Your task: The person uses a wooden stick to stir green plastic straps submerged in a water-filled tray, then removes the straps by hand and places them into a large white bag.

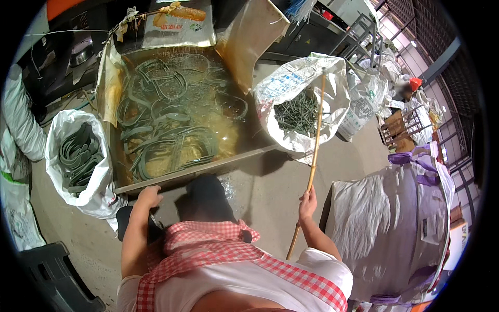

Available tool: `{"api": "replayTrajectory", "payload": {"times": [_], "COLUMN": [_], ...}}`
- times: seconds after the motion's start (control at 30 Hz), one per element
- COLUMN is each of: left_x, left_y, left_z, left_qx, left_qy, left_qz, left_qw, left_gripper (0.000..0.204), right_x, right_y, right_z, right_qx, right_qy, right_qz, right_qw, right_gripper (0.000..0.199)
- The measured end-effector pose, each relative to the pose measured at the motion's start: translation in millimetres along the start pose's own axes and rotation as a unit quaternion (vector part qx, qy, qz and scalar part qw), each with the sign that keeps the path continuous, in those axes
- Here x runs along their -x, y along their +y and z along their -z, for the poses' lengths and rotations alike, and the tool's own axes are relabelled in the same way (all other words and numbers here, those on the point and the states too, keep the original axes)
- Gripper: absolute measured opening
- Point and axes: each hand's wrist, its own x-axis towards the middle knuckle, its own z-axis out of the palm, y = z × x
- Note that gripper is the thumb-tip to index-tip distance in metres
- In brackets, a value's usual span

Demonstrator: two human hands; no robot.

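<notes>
My right hand (307, 205) is closed round a long bamboo stick (316, 143). The stick slants up, its far part passing in front of an open white woven sack (270, 96) of short dark green pieces (297, 113). My left hand (149, 197) hangs by the near rim of a shallow water tank (208, 167), its fingers loosely bent and apart, with nothing visible in them. Whether it touches the rim I cannot tell. Dark green strips (174, 148), many curled into loops, lie in the tank's murky yellow-brown water.
Left of the tank stands a white sack (106, 179) of folded green strips (80, 156). A large white bulk bag (374, 218) with purple straps is at my right. A dark plastic crate (57, 278) sits lower left. Another person (405, 91) is far off at upper right.
</notes>
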Motion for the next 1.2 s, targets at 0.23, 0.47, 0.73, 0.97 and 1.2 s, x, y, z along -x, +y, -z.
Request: {"api": "replayTrajectory", "payload": {"times": [0.23,0.47,0.73,0.97,1.2], "left_x": [4.8,-9.9,-6.6,-15.8,-37.8], "left_y": [-4.7,-10.8,-0.2,-28.5,16.3], "left_z": [-3.5,-9.5,-11.2,5.8,38.1], "left_qx": [-0.011,-0.048,-0.043,-0.01,0.043], "left_qy": [-0.022,-0.021,0.022,-0.009,0.035], "left_qz": [0.035,0.03,-0.003,0.019,-0.008], "left_qw": [0.999,0.998,0.999,1.0,0.998], "left_gripper": [0.044,0.037,0.033,0.04,0.041], "right_x": [-63.9,-181.8,-260.4,-145.8,-92.6], "right_y": [66.9,-12.7,-100.9,-126.4,-51.3], "right_z": [10.1,-37.6,-135.1,-257.6,-371.1], "right_qx": [0.216,0.378,0.406,0.071,0.032], "right_qy": [0.023,-0.023,0.079,-0.253,-0.389], "right_qz": [-0.027,0.05,0.335,0.457,0.183], "right_qw": [0.976,0.924,0.847,0.85,0.902], "right_gripper": [0.042,0.042,0.06,0.032,0.045]}}
